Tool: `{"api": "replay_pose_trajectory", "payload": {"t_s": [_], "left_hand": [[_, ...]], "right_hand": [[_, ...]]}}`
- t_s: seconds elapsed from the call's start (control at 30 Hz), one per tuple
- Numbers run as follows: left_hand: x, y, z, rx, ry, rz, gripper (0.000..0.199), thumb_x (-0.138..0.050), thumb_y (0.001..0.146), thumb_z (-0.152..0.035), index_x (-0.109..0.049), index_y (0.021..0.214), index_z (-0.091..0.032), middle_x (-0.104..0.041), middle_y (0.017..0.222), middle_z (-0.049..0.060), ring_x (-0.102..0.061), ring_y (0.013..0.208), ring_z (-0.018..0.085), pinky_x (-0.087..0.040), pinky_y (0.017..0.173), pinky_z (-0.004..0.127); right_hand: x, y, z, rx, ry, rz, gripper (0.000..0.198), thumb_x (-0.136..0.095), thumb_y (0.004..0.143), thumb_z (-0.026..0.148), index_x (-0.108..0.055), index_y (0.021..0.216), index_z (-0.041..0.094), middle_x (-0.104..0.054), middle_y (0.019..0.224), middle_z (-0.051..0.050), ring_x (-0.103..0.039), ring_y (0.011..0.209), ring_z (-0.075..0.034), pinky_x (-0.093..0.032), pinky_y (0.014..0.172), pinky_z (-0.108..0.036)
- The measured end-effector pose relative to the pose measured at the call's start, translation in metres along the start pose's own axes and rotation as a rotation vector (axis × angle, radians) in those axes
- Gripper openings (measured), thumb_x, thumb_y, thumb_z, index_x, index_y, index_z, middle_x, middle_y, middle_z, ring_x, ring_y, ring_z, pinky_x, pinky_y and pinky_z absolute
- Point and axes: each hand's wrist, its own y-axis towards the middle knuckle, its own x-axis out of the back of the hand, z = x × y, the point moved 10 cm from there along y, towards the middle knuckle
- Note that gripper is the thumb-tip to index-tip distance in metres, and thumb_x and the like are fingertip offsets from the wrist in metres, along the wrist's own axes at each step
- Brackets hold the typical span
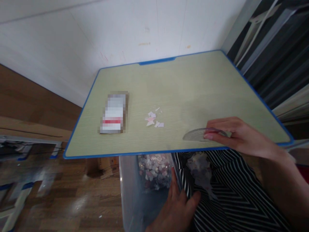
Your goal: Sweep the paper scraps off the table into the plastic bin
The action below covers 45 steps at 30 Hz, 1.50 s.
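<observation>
My right hand [229,133] pinches a thin, see-through, half-round plastic piece [194,134] between thumb and fingers, just over the front right of the tabletop. Its exact kind does not show. Below the table edge, my left hand [175,206] grips the right rim of a clear plastic bin [130,193], one finger reaching along the rim. Inside the bin lies a heap of small pale and pinkish scraps [155,170]. A few torn white and pink paper scraps [151,119] rest on the tabletop, left of my right hand.
The pale green folding table [193,80] has a blue edge and stands against a white wall [145,32]. A blurred-out flat white object with a red stripe [113,112] lies at its left. Striped cloth with a grey patch [200,170] covers my lap.
</observation>
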Motion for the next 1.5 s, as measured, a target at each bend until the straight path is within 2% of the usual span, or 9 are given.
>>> {"api": "replay_pose_trajectory", "payload": {"t_s": [0.23,0.43,0.63,0.77,0.9,1.03,1.27,1.4,1.5], "left_hand": [[0.003,0.001,-0.002,-0.019,-0.008,-0.015,0.057,-0.068,0.083,-0.012,-0.035,0.129,-0.013,-0.032,0.143,0.028,0.035,0.122,0.044,-0.034,0.096,0.068],[0.006,0.002,-0.002,-0.022,0.048,-0.076,0.046,-0.064,0.087,-0.014,-0.038,0.125,-0.014,-0.039,0.137,0.027,0.033,0.124,0.043,-0.039,0.093,0.066],[0.005,0.001,-0.003,-0.025,0.057,-0.072,0.052,-0.066,0.085,-0.011,-0.036,0.128,-0.014,-0.028,0.145,0.027,0.028,0.125,0.046,-0.038,0.093,0.067],[0.002,0.000,-0.001,-0.014,0.023,-0.048,0.055,-0.067,0.084,-0.012,-0.034,0.129,-0.014,-0.028,0.144,0.028,0.026,0.124,0.048,-0.036,0.094,0.068],[0.002,0.000,-0.001,-0.018,0.022,-0.056,0.049,-0.061,0.088,-0.011,-0.034,0.130,-0.014,-0.035,0.140,0.027,0.028,0.124,0.046,-0.036,0.094,0.067],[0.004,0.000,-0.002,-0.015,0.031,-0.059,0.045,-0.058,0.090,-0.011,-0.035,0.129,-0.014,-0.035,0.140,0.029,0.027,0.125,0.046,-0.037,0.095,0.066],[0.001,0.001,-0.001,-0.017,0.055,-0.065,0.056,-0.065,0.083,-0.006,-0.036,0.130,-0.014,-0.029,0.144,0.029,0.020,0.127,0.048,-0.037,0.092,0.068],[0.000,0.002,-0.001,-0.008,0.052,-0.035,0.057,-0.064,0.084,-0.008,-0.034,0.131,-0.014,-0.024,0.147,0.029,0.017,0.130,0.047,-0.035,0.092,0.068],[0.000,0.002,-0.001,-0.003,0.013,0.000,0.057,-0.065,0.085,-0.010,-0.033,0.131,-0.013,-0.026,0.144,0.031,0.024,0.125,0.048,-0.034,0.093,0.069]], "right_hand": [[-0.031,0.017,0.018,0.075,0.075,0.112,0.032,-0.048,0.094,0.029,-0.057,0.066,0.016,-0.053,0.063,0.001,-0.051,0.060,-0.009,-0.036,0.058,-0.023],[-0.039,0.036,0.019,0.048,0.024,0.092,0.030,-0.049,0.092,0.030,-0.057,0.066,0.016,-0.054,0.063,0.000,-0.050,0.060,-0.010,-0.035,0.059,-0.024],[-0.037,0.049,0.012,-0.005,0.049,-0.014,0.033,-0.049,0.091,0.029,-0.050,0.061,0.017,-0.047,0.058,0.002,-0.045,0.056,-0.009,-0.030,0.055,-0.024],[-0.040,0.049,0.002,-0.093,0.037,-0.054,0.035,-0.049,0.089,0.029,-0.044,0.057,0.018,-0.042,0.055,0.003,-0.041,0.053,-0.009,-0.027,0.053,-0.025],[-0.054,0.051,0.016,-0.028,0.028,0.037,0.031,-0.047,0.090,0.027,-0.047,0.061,0.017,-0.047,0.059,0.001,-0.044,0.057,-0.010,-0.029,0.056,-0.025],[-0.056,0.051,0.028,0.007,0.014,0.066,0.029,-0.047,0.090,0.026,-0.049,0.062,0.017,-0.049,0.061,0.001,-0.045,0.059,-0.010,-0.030,0.057,-0.025],[-0.062,0.046,0.040,0.077,0.028,0.120,0.029,-0.047,0.092,0.027,-0.053,0.065,0.017,-0.053,0.062,0.000,-0.048,0.061,-0.011,-0.034,0.060,-0.025],[-0.061,0.043,0.051,0.160,0.041,0.108,0.031,-0.047,0.093,0.028,-0.052,0.064,0.017,-0.053,0.062,0.001,-0.048,0.062,-0.011,-0.035,0.061,-0.024],[-0.054,0.042,0.051,0.182,0.041,0.072,0.031,-0.046,0.093,0.029,-0.052,0.065,0.017,-0.053,0.062,0.000,-0.049,0.062,-0.010,-0.035,0.060,-0.023]]}}
